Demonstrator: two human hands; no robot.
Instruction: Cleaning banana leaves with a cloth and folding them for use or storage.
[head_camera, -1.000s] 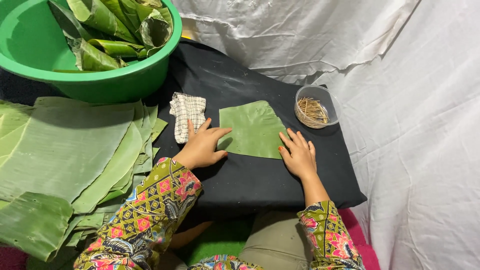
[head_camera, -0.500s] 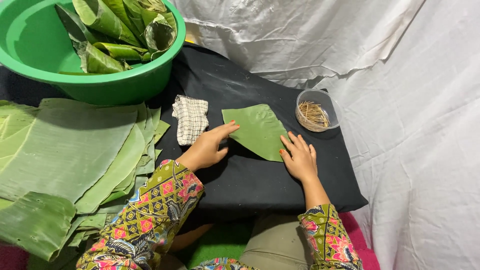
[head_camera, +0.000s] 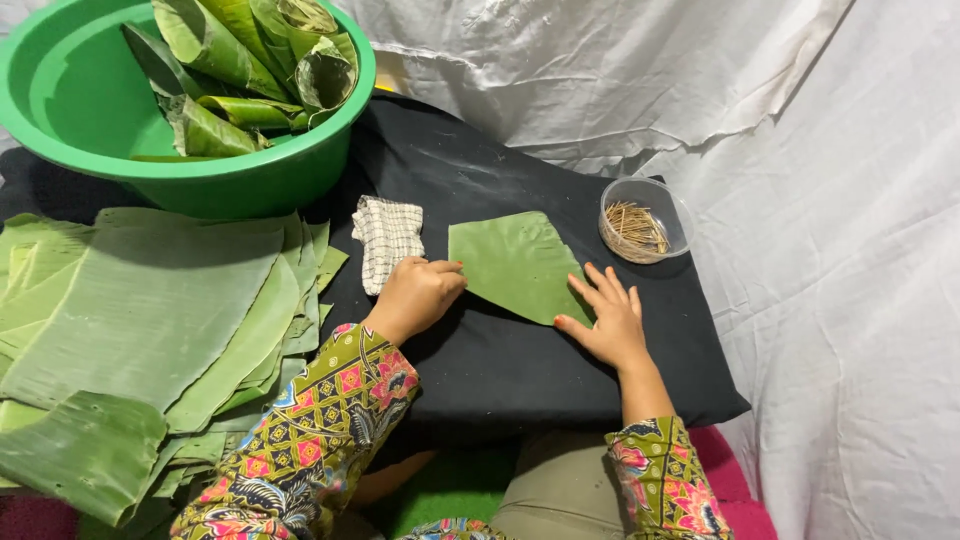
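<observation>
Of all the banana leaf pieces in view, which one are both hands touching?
The small cut leaf piece lying alone on the black cloth, between left hand and right hand; the others are stacked at left or folded in the green basin.

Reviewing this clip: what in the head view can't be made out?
- Left hand: fingertips curled at the leaf piece; grip unclear.
- Green basin: cut off by top edge; folded leaves hide its bottom.
- Leaf stack: runs past left edge.
- Sticks in clear cup: too small to tell apart.

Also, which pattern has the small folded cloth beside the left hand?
The small folded cloth is white with dark checks, head view.
</observation>
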